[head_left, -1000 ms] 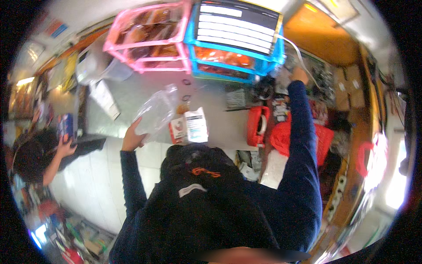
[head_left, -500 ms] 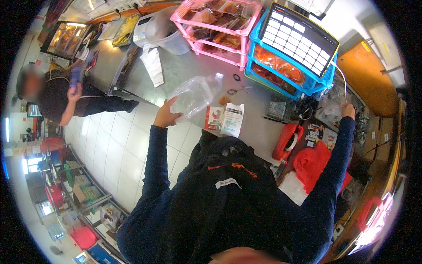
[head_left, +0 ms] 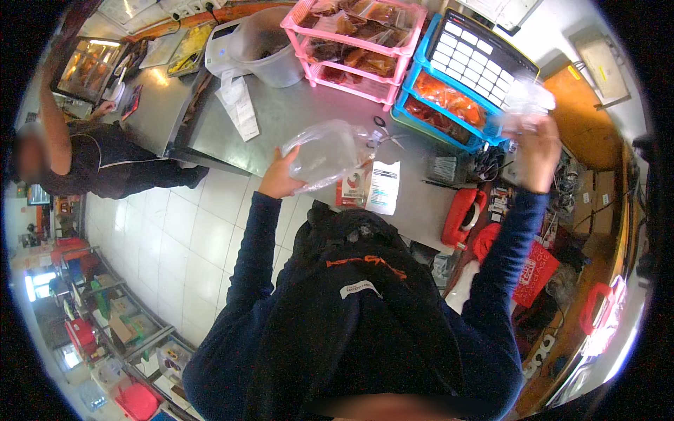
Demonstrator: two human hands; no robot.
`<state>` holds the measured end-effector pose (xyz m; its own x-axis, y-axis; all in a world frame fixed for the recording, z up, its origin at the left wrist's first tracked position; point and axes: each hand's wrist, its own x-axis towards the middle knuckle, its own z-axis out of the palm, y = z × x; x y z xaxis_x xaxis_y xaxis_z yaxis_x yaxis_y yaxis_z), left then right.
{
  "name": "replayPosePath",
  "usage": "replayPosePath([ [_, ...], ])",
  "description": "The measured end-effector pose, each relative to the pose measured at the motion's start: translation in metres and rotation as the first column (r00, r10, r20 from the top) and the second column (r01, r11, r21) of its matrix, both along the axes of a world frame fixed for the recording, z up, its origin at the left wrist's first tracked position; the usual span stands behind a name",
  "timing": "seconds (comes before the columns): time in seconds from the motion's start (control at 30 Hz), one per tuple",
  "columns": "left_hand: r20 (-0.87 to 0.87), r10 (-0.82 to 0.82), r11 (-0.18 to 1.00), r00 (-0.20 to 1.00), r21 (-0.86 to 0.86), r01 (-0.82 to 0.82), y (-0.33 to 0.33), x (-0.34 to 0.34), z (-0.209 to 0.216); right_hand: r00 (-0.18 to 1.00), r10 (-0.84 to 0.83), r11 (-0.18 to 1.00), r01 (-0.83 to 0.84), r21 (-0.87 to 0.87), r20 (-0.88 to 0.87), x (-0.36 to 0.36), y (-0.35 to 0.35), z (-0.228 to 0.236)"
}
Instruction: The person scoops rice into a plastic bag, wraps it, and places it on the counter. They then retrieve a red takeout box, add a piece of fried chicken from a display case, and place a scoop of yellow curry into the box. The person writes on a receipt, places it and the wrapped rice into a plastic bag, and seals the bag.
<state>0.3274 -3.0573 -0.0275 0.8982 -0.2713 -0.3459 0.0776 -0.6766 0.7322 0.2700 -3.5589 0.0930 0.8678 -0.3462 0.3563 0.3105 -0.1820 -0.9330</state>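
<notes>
head-worn fisheye, looking steeply down, close

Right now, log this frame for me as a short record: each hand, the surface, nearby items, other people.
left hand: holds a clear plastic bag above the counter
right hand: raised, gripping a smaller crumpled clear bag
surface: steel counter
nearby: pink rack, blue rack, scissors, red tape dispenser
other people: a person in dark clothes at far left
</notes>
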Motion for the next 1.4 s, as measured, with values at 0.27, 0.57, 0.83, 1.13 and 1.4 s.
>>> replayPosePath([
  [0.27,0.263,-0.175,0.981,0.949,-0.029,0.19,0.018,0.01,-0.021,0.619,0.036,0.034,-0.785,-0.618,-0.784,0.092,0.346,-0.178],
  [0.57,0.093,0.041,0.999,0.995,-0.001,-0.041,0.084,0.004,-0.096,0.916,0.073,0.856,-0.26,-0.447,-0.394,0.044,0.218,-0.15],
  [0.83,-0.136,0.14,0.969,0.981,-0.187,-0.164,0.094,-0.002,-0.093,0.522,0.106,0.991,0.015,0.133,-0.847,-0.045,0.17,-0.268],
  [1.13,0.094,0.014,1.0,0.995,-0.029,-0.011,0.093,0.018,-0.074,0.661,-0.063,0.702,0.562,0.437,-0.748,-0.136,0.09,-0.312],
  [1.4,0.183,-0.05,0.999,0.982,0.017,0.048,0.102,0.017,-0.063,0.92,-0.297,0.658,0.005,-0.753,-0.254,-0.078,0.144,-0.239],
])
